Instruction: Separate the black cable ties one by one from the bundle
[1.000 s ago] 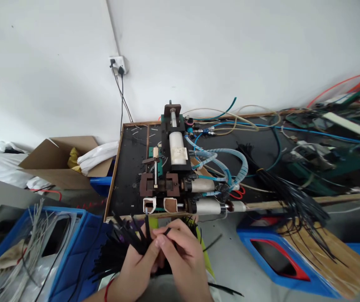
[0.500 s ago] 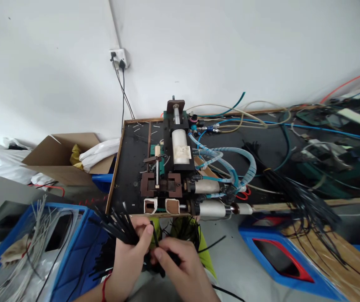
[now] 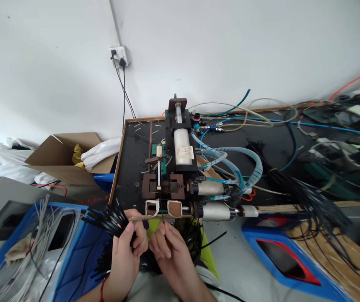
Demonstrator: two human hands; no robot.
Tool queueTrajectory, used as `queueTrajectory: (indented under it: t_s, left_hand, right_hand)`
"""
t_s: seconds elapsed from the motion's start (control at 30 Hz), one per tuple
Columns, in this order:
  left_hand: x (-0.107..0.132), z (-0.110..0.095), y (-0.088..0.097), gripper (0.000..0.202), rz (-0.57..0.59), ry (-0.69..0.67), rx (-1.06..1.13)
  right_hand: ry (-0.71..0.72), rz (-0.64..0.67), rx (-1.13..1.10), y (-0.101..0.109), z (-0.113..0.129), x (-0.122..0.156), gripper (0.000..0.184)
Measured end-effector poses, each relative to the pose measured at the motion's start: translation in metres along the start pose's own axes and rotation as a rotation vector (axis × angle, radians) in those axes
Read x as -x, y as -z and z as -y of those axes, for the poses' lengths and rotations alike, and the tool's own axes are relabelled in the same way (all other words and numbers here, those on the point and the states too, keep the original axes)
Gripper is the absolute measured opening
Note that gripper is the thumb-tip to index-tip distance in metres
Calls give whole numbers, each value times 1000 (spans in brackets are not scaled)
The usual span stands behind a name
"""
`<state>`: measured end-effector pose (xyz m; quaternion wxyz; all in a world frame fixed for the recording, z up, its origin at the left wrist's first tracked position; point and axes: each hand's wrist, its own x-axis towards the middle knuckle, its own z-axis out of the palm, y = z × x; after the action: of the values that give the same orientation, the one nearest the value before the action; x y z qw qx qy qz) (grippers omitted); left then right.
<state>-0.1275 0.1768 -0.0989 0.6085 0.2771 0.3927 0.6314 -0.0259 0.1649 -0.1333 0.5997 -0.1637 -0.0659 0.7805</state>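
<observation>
My left hand [image 3: 126, 247] is closed round a bundle of black cables [image 3: 109, 220], whose ends fan out up and to the left. Close beside it, my right hand [image 3: 172, 247] pinches a thin dark cable [image 3: 163, 217] pointing up towards the machine. Just beyond my fingertips, at the bench's front edge, are two white-edged brown jaws [image 3: 175, 208] with a gap between them. Behind these sits a brown metal clamp block [image 3: 148, 186]. More black cables [image 3: 189, 235] lie on my lap, partly hidden by my hands.
Pneumatic cylinders [image 3: 216, 211] and blue air hoses [image 3: 255, 163] fill the bench's middle. A tied bundle of black cables [image 3: 293, 193] hangs over the front edge at right. Blue crates stand left [image 3: 76, 243] and right [image 3: 268, 264]. A cardboard box [image 3: 63, 172] lies behind left.
My right hand has moved up towards the jaws, its fingers now pinching a cable upright. My left hand has turned slightly, still holding the bundle. The view has shifted a little.
</observation>
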Motion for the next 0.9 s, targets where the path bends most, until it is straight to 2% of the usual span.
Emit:
queueTrajectory:
  t_s: [0.2, 0.57, 0.9]
  left_hand:
    - [1, 0, 5, 15, 15, 23, 6]
    - [4, 2, 3, 15, 19, 69, 2]
    - [2, 1, 6, 17, 51, 75, 18]
  right_hand:
    - [-19, 6, -91, 3, -2, -4, 23]
    - [-12, -16, -52, 5, -4, -7, 25]
    - [-19, -17, -21, 4, -5, -13, 21]
